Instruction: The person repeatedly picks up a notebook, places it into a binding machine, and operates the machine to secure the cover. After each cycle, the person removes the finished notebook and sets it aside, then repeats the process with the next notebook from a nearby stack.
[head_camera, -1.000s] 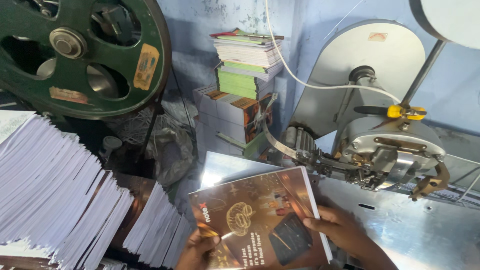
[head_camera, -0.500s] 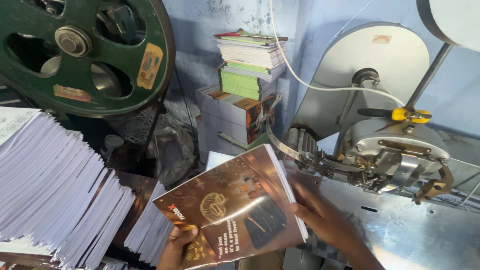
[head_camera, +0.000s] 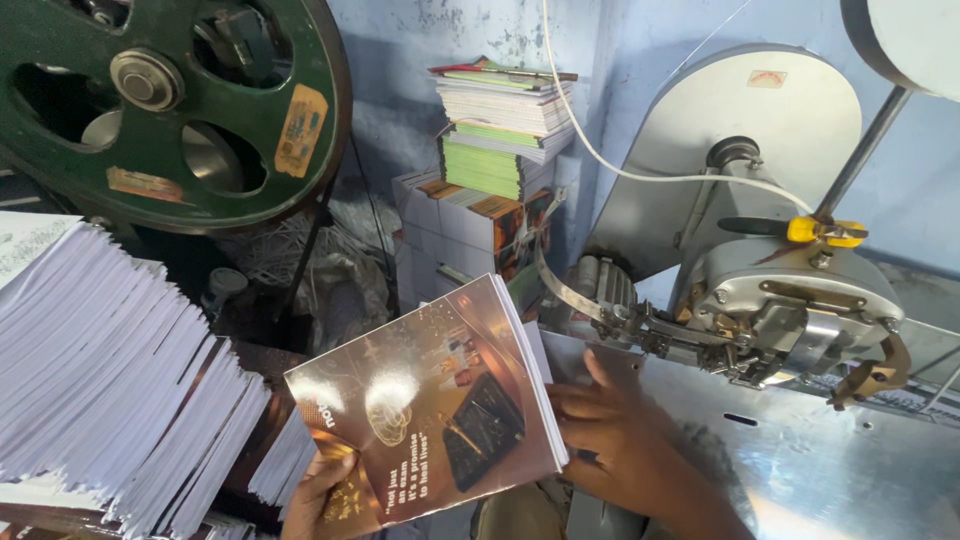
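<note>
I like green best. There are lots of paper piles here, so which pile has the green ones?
The tall pile at the back wall, between the big wheel and the machine. It has bright green bands; the pile on the left shows only white page edges.

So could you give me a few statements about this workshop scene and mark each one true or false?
1. The left hand holds a brown-covered booklet by its lower corner. True.
2. The right hand grips the yellow-handled tool. False: it rests by the booklet's edge on the metal table.
3. A big green wheel stands at upper left. True.
4. The white stack of sheets lies on the right. False: it lies on the left.
5. Books are piled against the back wall. True.
</note>
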